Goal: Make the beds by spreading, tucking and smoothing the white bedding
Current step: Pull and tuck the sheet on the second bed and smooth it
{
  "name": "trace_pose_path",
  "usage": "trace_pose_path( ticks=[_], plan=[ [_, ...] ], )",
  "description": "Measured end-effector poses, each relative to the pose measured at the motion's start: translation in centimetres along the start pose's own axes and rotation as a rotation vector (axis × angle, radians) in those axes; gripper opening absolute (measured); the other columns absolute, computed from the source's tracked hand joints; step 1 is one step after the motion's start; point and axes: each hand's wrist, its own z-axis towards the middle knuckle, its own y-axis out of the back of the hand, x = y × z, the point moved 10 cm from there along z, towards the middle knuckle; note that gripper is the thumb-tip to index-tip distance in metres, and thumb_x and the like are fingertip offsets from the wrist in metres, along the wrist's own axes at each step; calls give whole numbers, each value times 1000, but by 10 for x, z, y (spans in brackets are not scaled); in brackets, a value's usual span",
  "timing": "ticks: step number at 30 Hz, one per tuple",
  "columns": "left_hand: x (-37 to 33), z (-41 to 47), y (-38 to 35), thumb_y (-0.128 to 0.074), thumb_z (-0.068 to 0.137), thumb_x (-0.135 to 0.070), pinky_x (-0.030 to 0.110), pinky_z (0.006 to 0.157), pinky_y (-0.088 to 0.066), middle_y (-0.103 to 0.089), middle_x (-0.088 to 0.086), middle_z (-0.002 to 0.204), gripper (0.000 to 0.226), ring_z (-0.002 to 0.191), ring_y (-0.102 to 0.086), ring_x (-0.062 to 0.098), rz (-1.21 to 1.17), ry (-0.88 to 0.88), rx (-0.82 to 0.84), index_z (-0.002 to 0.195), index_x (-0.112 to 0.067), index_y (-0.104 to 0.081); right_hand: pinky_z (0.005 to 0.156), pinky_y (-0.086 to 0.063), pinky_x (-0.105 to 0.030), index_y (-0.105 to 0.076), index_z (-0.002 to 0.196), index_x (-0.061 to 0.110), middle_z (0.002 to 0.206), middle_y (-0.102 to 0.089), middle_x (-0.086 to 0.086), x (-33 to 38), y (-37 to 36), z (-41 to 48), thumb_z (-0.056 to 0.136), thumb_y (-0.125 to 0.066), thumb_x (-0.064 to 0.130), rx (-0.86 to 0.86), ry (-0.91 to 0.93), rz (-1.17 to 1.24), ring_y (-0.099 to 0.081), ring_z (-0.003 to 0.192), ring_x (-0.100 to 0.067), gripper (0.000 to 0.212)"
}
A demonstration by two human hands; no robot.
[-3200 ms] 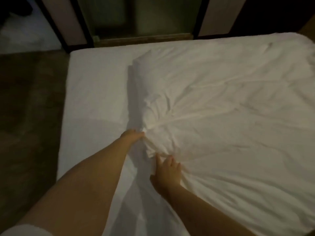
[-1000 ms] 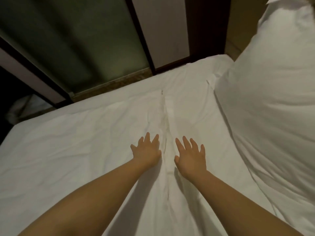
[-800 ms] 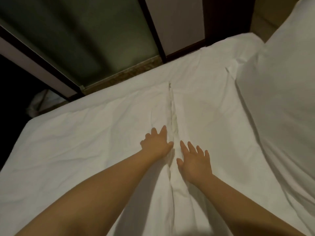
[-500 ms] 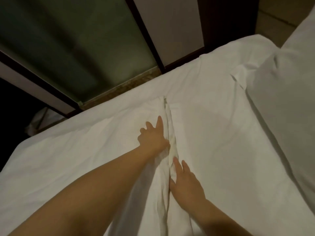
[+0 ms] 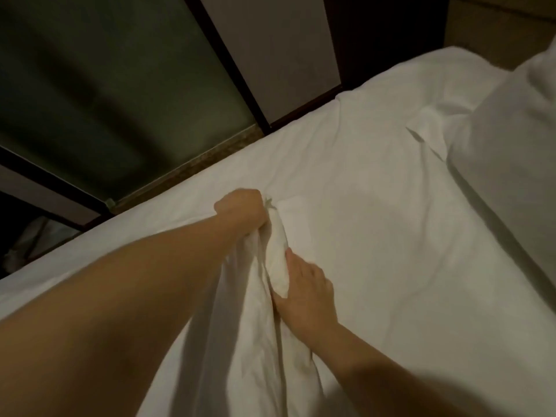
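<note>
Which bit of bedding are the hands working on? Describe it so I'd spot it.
Start at the white bed, beside the big pillow. Between the left hand and right hand runs a raised ridge of bunched cloth; the bedding around it lies flat.

The white bedding point(image 5: 376, 236) was matt cloth, smooth over most of its spread and finely creased along the gathered ridge. The pillow point(image 5: 511, 139) was matt cloth too; the green panel point(image 5: 105, 85) looked frosted.
</note>
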Motion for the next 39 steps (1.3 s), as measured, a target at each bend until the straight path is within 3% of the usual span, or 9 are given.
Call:
trace_pose_path(
  ticks=[5, 8, 10, 14, 17, 21, 27, 33, 39],
  plan=[
    [-49, -8, 70, -45, 97, -19, 36, 86, -45, -63, 9, 99, 21, 95, -58, 24, -312, -260, -402, 103, -8, -62, 119, -10, -37, -12, 153, 19, 160, -15, -4, -6, 30, 48, 72, 4, 56, -140, 72, 36, -16, 146, -23, 90],
    [-68, 21, 26, -42, 99, -24, 36, 83, -42, -58, 11, 107, 22, 101, -55, 27, -55, -279, -209, 110, -9, -54, 116, -24, -42, -37, 146, 17, 149, -40, -10, -39, 56, 78, 88, -5, 61, -285, 57, -57, -37, 138, -26, 79],
    [-69, 40, -32, -41, 97, -24, 40, 92, -38, -50, 10, 119, 29, 111, -48, 29, 114, -204, -32, 125, -16, -45, 106, -38, -45, -59, 128, 8, 129, -60, -15, -56, 57, 80, 98, -17, 44, -356, 109, -257, -56, 121, -30, 63],
    [-83, 48, -57, -55, 83, -3, 39, 84, -48, -41, 11, 128, 55, 99, -50, 28, 61, -324, 43, 131, -25, -39, 105, -37, -45, -60, 127, 7, 128, -62, -12, -57, 50, 81, 93, -28, 31, -398, 150, -327, -58, 120, -27, 53],
    [-100, 38, -50, -51, 84, 4, 23, 73, -47, -30, 4, 145, 59, 103, -50, 22, 164, -588, 118, 133, -28, -44, 106, -36, -43, -58, 130, 8, 129, -61, -11, -59, 51, 81, 91, -27, 31, -384, 143, -331, -57, 121, -25, 55],
    [-97, 30, -35, -48, 94, -12, 15, 66, -40, -62, 0, 119, 19, 82, -57, 8, 217, -729, 68, 104, -23, -58, 107, -36, -43, -55, 134, 10, 132, -59, -10, -59, 50, 80, 90, -26, 33, -372, 126, -323, -55, 123, -25, 57],
    [-74, 36, -5, -48, 89, 0, 26, 84, -40, -61, 8, 113, 35, 103, -57, 24, 160, -639, -51, 117, -15, -61, 109, -33, -45, -49, 139, 12, 135, -57, -10, -56, 49, 80, 93, -20, 41, -350, 167, -296, -51, 127, -28, 61],
    [-76, 11, -11, -44, 97, -14, 36, 108, -33, -33, 1, 151, 38, 132, -38, 22, 224, -786, -84, 130, -27, -56, 116, -16, -38, -51, 137, 27, 130, -61, 1, -59, 54, 77, 88, -8, 55, -299, 194, -150, -43, 132, -17, 71],
    [-89, 21, -37, -46, 94, -12, 45, 103, -40, -34, 1, 149, 48, 132, -36, 25, 452, -818, -58, 138, -31, -44, 111, -22, -43, -71, 109, 34, 114, -69, 11, -54, 54, 74, 92, -38, 39, -364, 258, -158, -55, 119, -20, 37]
  ],
)
